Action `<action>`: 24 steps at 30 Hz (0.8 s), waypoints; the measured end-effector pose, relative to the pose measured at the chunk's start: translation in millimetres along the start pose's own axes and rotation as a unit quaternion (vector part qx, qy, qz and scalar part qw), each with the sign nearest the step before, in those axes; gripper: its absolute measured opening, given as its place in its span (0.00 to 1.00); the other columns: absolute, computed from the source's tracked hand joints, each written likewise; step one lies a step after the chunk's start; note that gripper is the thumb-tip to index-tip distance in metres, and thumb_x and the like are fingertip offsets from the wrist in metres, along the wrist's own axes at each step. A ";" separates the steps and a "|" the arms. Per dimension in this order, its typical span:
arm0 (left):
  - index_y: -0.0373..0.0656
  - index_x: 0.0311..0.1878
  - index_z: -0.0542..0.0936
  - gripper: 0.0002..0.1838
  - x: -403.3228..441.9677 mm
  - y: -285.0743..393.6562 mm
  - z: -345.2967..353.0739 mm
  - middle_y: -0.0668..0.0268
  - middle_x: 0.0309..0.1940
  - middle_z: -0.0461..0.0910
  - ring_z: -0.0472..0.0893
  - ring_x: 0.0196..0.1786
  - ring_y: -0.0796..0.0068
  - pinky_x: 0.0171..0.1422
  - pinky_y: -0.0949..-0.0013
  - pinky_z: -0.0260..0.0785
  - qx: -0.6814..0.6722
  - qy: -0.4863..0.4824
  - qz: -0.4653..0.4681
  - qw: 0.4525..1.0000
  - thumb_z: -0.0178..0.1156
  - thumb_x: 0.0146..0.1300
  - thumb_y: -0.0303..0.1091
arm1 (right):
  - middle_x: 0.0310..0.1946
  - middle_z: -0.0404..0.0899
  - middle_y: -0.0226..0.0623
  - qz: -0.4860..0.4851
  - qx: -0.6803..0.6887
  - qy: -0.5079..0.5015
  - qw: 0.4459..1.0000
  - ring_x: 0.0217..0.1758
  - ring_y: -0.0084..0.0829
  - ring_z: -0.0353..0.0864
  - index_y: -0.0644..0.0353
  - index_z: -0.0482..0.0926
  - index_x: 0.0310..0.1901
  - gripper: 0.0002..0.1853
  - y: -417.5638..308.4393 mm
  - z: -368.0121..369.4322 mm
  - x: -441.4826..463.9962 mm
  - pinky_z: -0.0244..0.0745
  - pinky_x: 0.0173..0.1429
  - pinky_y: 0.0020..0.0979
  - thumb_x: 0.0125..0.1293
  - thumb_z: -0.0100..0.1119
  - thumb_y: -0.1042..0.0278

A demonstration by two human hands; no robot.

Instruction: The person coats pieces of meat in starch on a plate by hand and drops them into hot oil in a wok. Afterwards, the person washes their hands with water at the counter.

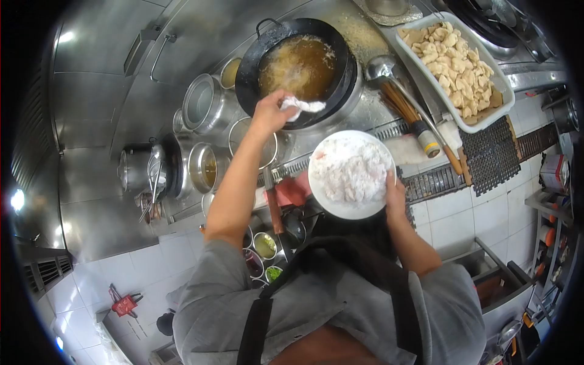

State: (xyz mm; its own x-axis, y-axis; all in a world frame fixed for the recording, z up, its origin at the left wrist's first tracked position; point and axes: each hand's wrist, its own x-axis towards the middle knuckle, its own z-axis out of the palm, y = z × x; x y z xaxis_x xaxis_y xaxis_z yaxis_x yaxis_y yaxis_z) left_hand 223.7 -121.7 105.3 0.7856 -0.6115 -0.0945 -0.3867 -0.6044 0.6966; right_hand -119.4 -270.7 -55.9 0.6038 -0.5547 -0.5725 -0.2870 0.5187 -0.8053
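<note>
Gray shirt [328, 304] below round white plate [317, 193] of powdery pieces [359, 173].
Left hand [275, 111] pinches white-coated strip [307, 106] over black metal wok [248, 73]; right hand [395, 196] grips the plate.

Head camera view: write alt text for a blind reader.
Left hand holding a powdery piece over the near rim of a black wok of brown liquid; right hand holding a white plate of powdery food. Upper right, a tray of pale chunks.

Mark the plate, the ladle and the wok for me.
Plate [318, 193]: head view, rim.
Ladle [381, 67]: head view, bowl.
Wok [247, 74]: head view, inner wall.
</note>
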 end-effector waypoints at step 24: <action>0.46 0.55 0.79 0.23 4.4 81.0 -89.1 0.55 0.47 0.81 0.81 0.46 0.56 0.55 0.60 0.71 0.242 0.178 0.197 0.933 0.61 0.53 0.30 | 0.46 0.80 0.45 -0.011 -0.020 0.000 1.000 0.47 0.31 0.77 0.74 0.75 0.54 0.31 -2.1 0.6 4.6 0.71 0.53 0.31 0.71 0.48 0.46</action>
State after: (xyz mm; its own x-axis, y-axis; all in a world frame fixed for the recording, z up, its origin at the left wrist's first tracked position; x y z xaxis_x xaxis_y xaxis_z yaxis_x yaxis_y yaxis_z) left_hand 238.8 -127.9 224.6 0.6129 -0.6793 0.4037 -0.7853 -0.5805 0.2154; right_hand -115.6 -273.9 -56.7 0.6099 -0.5667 -0.5539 -0.3033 0.4789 -0.8238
